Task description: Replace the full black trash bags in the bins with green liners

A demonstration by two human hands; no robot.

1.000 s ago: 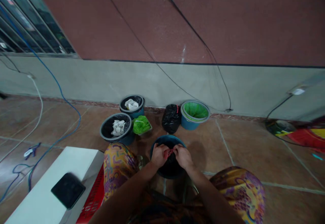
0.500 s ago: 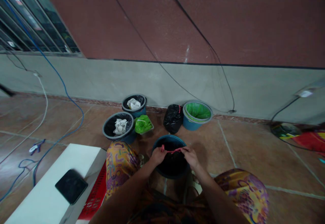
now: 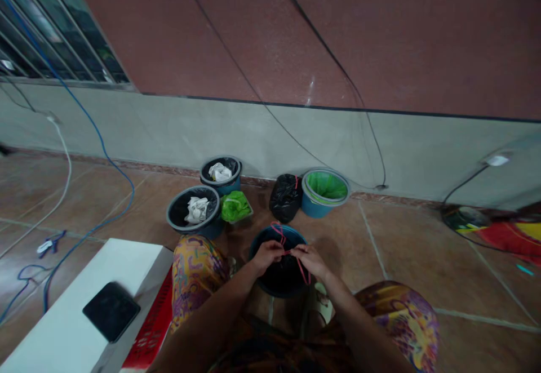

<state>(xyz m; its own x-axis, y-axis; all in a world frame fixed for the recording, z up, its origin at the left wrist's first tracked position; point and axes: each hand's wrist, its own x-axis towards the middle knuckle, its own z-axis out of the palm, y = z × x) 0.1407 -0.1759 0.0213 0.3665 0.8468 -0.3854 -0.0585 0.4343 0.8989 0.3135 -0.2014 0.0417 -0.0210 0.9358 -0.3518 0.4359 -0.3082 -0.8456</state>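
Note:
Between my knees stands a blue bucket (image 3: 258,241) with a dark inside, where a black bag (image 3: 282,280) seems to sit. Over it, my left hand (image 3: 269,254) pinches a red string (image 3: 305,273). My right hand (image 3: 307,257) is closed on the same string close beside the left. One loop of the string rises past my left fingers, and a loose part hangs below my right hand. Details of any knot are too small to make out.
Two buckets (image 3: 195,230) with black liners and white crumpled stuff stand to the left, by a green bag (image 3: 235,206). A tied black bag (image 3: 286,198) and a green-lined bucket (image 3: 318,208) are near the wall. A white box (image 3: 127,260) carries a black tablet-like thing (image 3: 111,311).
My hands have come closer together over the bucket. The string, earlier stretched between them, now shows a raised loop and a hanging part. The view has shifted slightly.

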